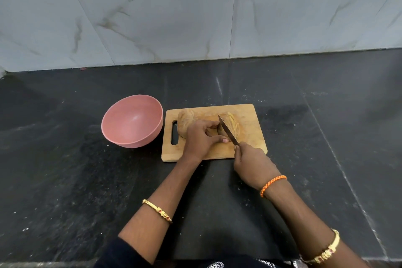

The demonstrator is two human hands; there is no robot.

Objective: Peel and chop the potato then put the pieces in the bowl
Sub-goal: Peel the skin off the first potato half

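Stretching across the lower half of the view, a black stone counter (65, 169) meets a pale marbled tile wall (174, 6) at the back. On the counter a wooden cutting board (250, 113) lies with its handle slot toward the left, and just beside that end stands a pink bowl (132, 122), nothing visible inside it. On the board rests the potato (185, 119), brown skin on its left part, with a fan of cut slices (233, 125) leaning at its right end. The left hand (201, 139) covers the middle of the potato, fingers curled down over it and gripping it. The right hand (252, 163) is wrapped around a knife handle, which it hides; the knife (227, 129) blade angles up and left between the held part and the slices. Gold bangles and an orange thread band sit on the forearms.
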